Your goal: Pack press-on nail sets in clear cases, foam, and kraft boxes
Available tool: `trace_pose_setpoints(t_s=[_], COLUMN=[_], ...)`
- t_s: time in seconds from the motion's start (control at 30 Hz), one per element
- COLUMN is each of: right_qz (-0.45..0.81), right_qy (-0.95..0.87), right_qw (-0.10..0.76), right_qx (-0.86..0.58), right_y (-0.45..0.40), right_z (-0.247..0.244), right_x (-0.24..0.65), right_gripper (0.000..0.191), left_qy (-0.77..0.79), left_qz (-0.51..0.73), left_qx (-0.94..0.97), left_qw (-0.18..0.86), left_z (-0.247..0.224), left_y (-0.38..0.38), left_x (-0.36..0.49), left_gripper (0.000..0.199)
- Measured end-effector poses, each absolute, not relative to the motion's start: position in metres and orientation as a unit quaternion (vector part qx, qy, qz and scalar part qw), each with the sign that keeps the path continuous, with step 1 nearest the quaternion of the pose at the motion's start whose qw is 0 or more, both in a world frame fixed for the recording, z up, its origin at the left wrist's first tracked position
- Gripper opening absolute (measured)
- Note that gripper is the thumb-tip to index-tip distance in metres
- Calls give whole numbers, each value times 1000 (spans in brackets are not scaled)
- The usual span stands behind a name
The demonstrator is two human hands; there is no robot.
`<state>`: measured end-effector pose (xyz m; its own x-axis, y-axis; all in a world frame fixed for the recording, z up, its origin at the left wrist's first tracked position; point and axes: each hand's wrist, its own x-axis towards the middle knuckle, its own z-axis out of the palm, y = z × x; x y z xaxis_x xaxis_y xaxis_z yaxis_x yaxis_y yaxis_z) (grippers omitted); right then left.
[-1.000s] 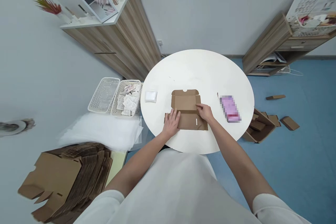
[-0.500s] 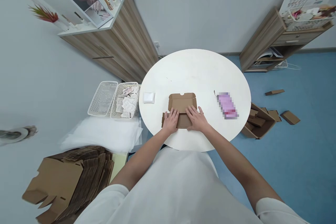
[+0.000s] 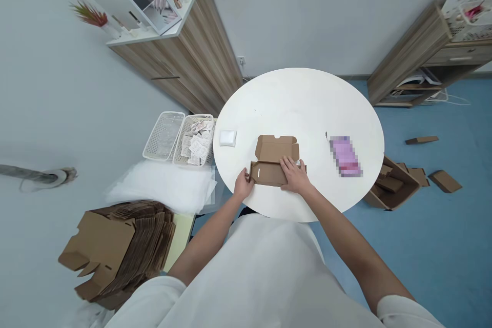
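A brown cardboard mailer box (image 3: pixel 269 173), partly folded, lies on the white round table (image 3: pixel 292 102) in front of me. Its lid panel (image 3: pixel 277 148) is spread flat away from me, with a small notch in the far edge. At the left end a side wall stands up, and the fingers of my left hand (image 3: pixel 244 185) are closed on it. My right hand (image 3: pixel 295 175) rests over the right part of the box, fingers stretched out, hiding part of that end. A pale slot shows in the box floor near the left.
A small white packet (image 3: pixel 228 138) lies at the table's left, a pixelated purple item (image 3: pixel 346 156) at its right. Two white baskets (image 3: pixel 192 141), plastic sheets (image 3: pixel 161 187) and stacked flat cardboard (image 3: pixel 111 246) are to the left. An open carton (image 3: pixel 400 189) stands on the floor at right.
My left hand has moved from the middle of the box to its left end, where the side wall is now raised. My right hand stays on the box. The view has shifted slightly.
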<state>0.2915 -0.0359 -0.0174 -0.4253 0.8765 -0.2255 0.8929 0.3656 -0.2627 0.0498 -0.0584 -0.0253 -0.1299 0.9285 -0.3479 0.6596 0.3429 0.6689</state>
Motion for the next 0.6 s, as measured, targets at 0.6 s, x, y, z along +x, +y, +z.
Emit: trace_pose_setpoints(t_s=[0.6], right_qz=[-183], right_qy=[833], right_qw=[37], right_qx=[521], right_y=[-45], right_z=[-16], right_x=[280], right_gripper=[111], left_qy=[737], left_qz=[119], left_qx=[542], left_qw=[386], left_z=[-8], left_y=[-45], left_x=[76], left_gripper=[24])
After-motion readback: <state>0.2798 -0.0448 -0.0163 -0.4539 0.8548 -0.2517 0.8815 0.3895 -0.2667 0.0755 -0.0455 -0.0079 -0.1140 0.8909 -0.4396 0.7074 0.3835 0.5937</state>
